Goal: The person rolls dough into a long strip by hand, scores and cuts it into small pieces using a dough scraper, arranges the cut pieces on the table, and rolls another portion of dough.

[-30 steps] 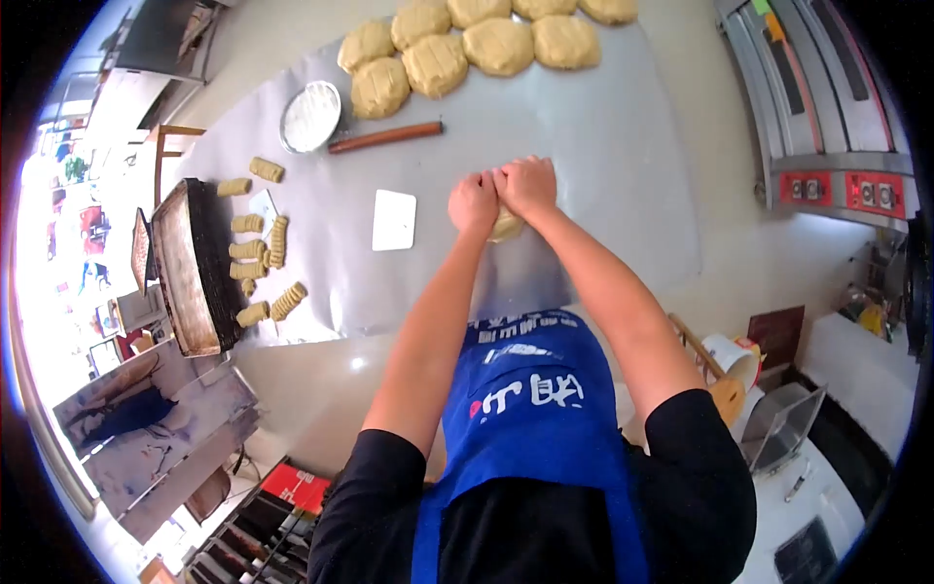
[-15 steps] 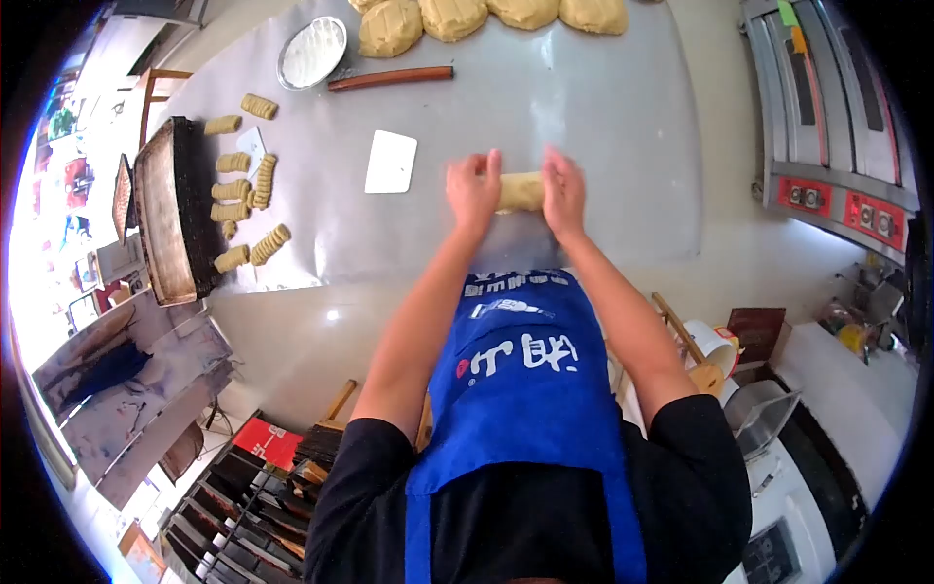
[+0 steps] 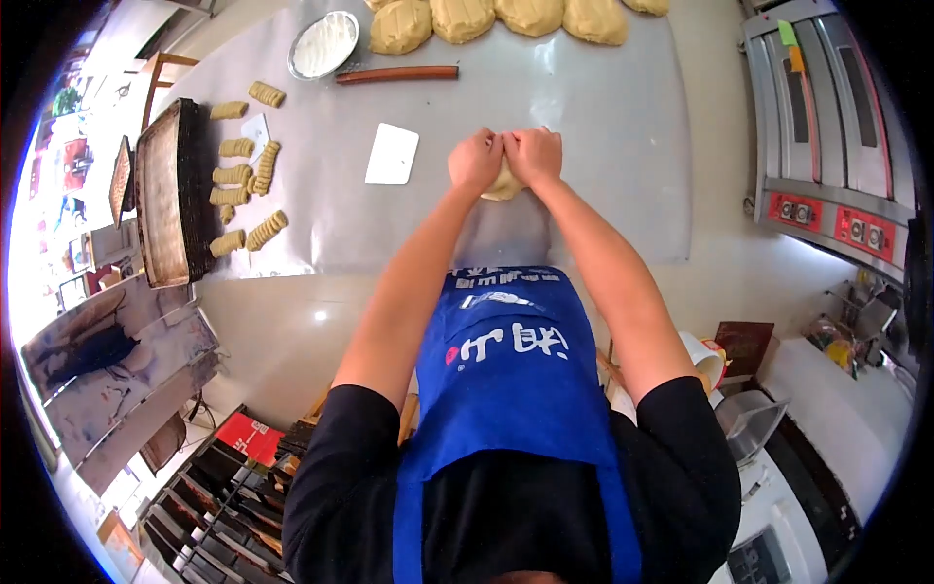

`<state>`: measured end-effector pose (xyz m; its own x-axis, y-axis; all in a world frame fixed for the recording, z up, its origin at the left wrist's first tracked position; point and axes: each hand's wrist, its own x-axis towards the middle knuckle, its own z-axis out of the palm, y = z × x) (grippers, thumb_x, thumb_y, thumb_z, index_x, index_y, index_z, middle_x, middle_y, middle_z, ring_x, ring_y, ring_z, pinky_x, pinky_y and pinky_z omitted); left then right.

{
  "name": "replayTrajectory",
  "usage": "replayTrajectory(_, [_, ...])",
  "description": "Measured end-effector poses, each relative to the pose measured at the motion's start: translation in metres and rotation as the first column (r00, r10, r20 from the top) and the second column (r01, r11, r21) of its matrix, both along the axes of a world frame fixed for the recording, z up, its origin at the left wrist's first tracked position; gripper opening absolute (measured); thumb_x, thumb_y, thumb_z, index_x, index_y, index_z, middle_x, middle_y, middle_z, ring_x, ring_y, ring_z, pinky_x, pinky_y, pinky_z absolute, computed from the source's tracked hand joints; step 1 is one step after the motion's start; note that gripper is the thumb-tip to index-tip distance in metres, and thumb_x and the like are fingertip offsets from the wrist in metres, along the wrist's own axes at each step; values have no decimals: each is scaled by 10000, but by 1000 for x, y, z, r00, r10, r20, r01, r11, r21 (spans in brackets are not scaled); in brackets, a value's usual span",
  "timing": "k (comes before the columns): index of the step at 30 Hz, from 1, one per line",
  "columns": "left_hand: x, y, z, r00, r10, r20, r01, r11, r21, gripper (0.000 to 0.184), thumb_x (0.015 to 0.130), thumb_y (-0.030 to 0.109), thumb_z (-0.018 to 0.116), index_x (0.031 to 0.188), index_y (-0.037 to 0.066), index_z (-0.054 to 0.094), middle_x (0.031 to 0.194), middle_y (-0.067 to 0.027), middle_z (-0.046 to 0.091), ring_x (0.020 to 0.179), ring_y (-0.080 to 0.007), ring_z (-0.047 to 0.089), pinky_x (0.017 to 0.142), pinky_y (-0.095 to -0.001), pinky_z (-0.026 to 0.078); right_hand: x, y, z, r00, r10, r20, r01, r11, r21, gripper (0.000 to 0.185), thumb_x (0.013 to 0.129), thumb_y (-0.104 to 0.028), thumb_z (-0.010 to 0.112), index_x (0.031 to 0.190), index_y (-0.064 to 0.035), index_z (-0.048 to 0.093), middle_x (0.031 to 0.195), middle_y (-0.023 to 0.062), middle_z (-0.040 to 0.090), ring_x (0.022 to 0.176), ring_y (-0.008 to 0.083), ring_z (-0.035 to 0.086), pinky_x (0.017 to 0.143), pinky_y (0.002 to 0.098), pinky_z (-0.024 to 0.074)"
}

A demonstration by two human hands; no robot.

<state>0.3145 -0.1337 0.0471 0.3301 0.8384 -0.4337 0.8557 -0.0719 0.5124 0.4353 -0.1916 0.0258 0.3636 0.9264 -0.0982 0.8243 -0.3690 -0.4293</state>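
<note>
A lump of pale yellow dough [image 3: 503,185] lies on the metal-topped table [image 3: 613,195] near its front edge. My left hand [image 3: 476,161] is curled over the dough's left part, fingers bent onto it. Right beside it, my right hand [image 3: 534,156] grips the dough's right part, and the two hands touch. The dough shows below and between them; its far side is hidden. Left of my hands lies a white flat scraper [image 3: 392,154]. Beyond it are a brown wooden rod [image 3: 399,74] and a bowl of white powder [image 3: 324,45].
Large dough lumps [image 3: 462,17] line the table's far side. Several small ridged dough rolls [image 3: 232,175] lie at the left around another white scraper [image 3: 256,134], beside a dark baking tray [image 3: 163,195]. An oven [image 3: 827,127] stands at the right.
Half a second ago my hands were apart at the ends of an elongated dough roll; now they are together on a more compact lump. The view has shifted down since the first frame.
</note>
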Motion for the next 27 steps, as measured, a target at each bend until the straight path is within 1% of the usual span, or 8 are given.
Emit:
replayTrajectory(3, [-22, -41, 12, 977, -30, 212, -54, 924, 378, 276, 990, 259, 648, 1192, 100, 749, 1328, -150, 716, 1252, -355, 639, 1059, -482, 490, -13, -37, -4, 996, 31, 89, -70, 878, 474, 311, 996, -352, 618, 1155, -128, 765, 1149, 66, 747, 1091, 302, 619, 975, 502, 419])
replayTrajectory(5, [-50, -74, 6, 968, -242, -70, 195, 542, 817, 409, 995, 264, 657, 1372, 110, 685, 1410, -121, 684, 1325, -344, 600, 1120, -515, 437, -28, -82, 2, 987, 45, 154, -118, 853, 508, 356, 1003, -362, 626, 1251, -132, 735, 1213, 70, 730, 1160, 300, 602, 1041, 509, 394])
replayTrajectory(10, [-80, -67, -11, 880, -303, 366, 83, 857, 509, 377, 1015, 312, 657, 1287, 63, 737, 1351, -169, 713, 1323, -321, 617, 1161, -534, 388, -10, -116, 20, 968, 227, 102, -248, 834, 492, 476, 1008, -394, 654, 1404, -132, 684, 1320, 102, 706, 1261, 316, 587, 1147, 482, 380])
replayTrajectory(12, [-71, -38, 3, 688, 453, 567, -364, 891, -270, 343, 1026, 344, 652, 1171, 64, 785, 1243, -168, 757, 1251, -284, 660, 1096, -462, 449, 4, -96, 12, 902, 28, -430, 180, 882, 435, 492, 995, -420, 673, 1389, -126, 694, 1338, 104, 704, 1235, 320, 603, 1096, 433, 441])
replayTrajectory(14, [-47, -41, -8, 603, 473, 642, -444, 868, -223, 332, 1017, 380, 665, 990, 75, 795, 1035, -150, 775, 1080, -278, 692, 971, -420, 493, -2, -74, 7, 876, -49, -480, 300, 834, 463, 452, 975, -441, 691, 1290, -124, 758, 1205, 92, 748, 1126, 324, 643, 997, 403, 491])
replayTrajectory(16, [-27, -66, -35, 961, 122, 249, -224, 869, 441, 339, 1002, 373, 677, 839, 81, 736, 885, -129, 713, 919, -309, 652, 871, -453, 484, -21, -73, -5, 911, -102, -399, 199, 958, 208, 356, 956, -418, 710, 1118, -118, 813, 1066, 53, 773, 1006, 314, 660, 926, 410, 490])
replayTrajectory(17, [-18, -80, -30, 947, 163, 276, -300, 753, 586, 345, 991, 361, 686, 772, 94, 680, 804, -112, 643, 834, -329, 604, 803, -462, 464, -37, -71, -3, 944, -142, -299, 254, 889, 380, 281, 936, -385, 715, 936, -119, 805, 942, 29, 762, 911, 310, 655, 853, 430, 478])
replayTrajectory(27, [-20, -11, -21, 997, 24, 71, -25, 1000, 12, 273, 989, 334, 673, 897, 88, 751, 1008, -160, 738, 1054, -376, 678, 882, -515, 552, -20, -24, -13, 997, -73, -36, 81, 957, 277, 350, 992, -424, 616, 843, -133, 742, 840, 71, 715, 872, 324, 644, 819, 472, 469])
